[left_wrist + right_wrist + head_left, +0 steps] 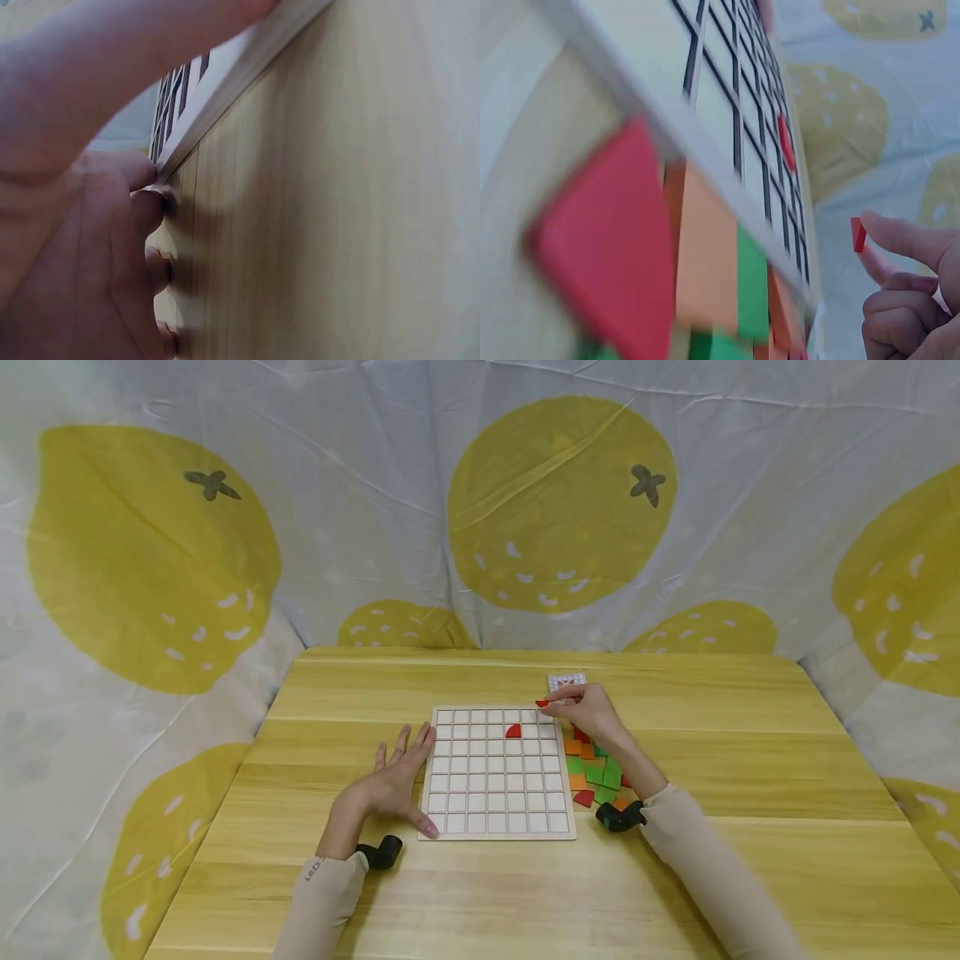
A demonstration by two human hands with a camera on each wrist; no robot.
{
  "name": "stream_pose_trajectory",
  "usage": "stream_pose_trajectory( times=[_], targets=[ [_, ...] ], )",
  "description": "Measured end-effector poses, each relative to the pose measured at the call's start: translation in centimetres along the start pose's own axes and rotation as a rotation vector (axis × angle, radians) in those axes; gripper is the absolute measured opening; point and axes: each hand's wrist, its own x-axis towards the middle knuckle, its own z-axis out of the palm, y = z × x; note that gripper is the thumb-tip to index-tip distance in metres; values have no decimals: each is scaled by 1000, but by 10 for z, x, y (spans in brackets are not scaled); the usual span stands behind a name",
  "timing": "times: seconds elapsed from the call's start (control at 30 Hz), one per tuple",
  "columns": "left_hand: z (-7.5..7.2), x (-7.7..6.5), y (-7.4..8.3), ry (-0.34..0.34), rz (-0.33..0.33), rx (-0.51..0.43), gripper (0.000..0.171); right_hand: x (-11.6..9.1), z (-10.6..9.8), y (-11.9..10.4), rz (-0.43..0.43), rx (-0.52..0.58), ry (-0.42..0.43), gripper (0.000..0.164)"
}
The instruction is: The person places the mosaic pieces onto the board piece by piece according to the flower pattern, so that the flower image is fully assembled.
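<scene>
A white board with a square grid (487, 781) lies on the table, and one red quarter-round tile (513, 732) sits in a cell toward its upper right. My left hand (390, 781) rests at the board's left edge, fingers spread, thumb at the lower left corner. In the left wrist view the index fingertip (139, 169) is right at the board's side. Over the board's upper right corner, my right hand (588, 710) pinches a small red tile (858, 234) between thumb and index finger, its other fingers curled in.
Right of the board lies a loose pile of green tiles (594, 774), orange tiles (573, 747) and red tiles (584, 797). A small printed pattern card (566, 679) lies behind the right hand. A lemon-print cloth (390, 527) hangs behind the wooden table (465, 902).
</scene>
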Motion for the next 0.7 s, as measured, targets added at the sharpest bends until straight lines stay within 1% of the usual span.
stream_pose_trajectory(
  times=[0.1,0.13,0.23,0.33,0.43,0.6,0.7],
  targets=[
    [0,0,0,0,-2,-1,157,1,21,-7,-41,16,-45,26],
    [0,0,0,1,-1,-2,157,1,28,-9,-42,24,-61,26],
    [0,-1,0,2,1,-7,157,2,45,-13,-29,58,-101,25],
    [1,0,1,-3,0,-9,157,3,57,-15,0,61,-104,22],
    [1,0,1,-3,-3,-8,157,2,66,-16,7,42,-98,20],
    [1,0,2,1,-8,-6,157,2,73,-13,25,-10,-86,18],
    [1,0,2,0,-13,-4,157,1,74,-12,50,-7,-78,19]
  ],
)
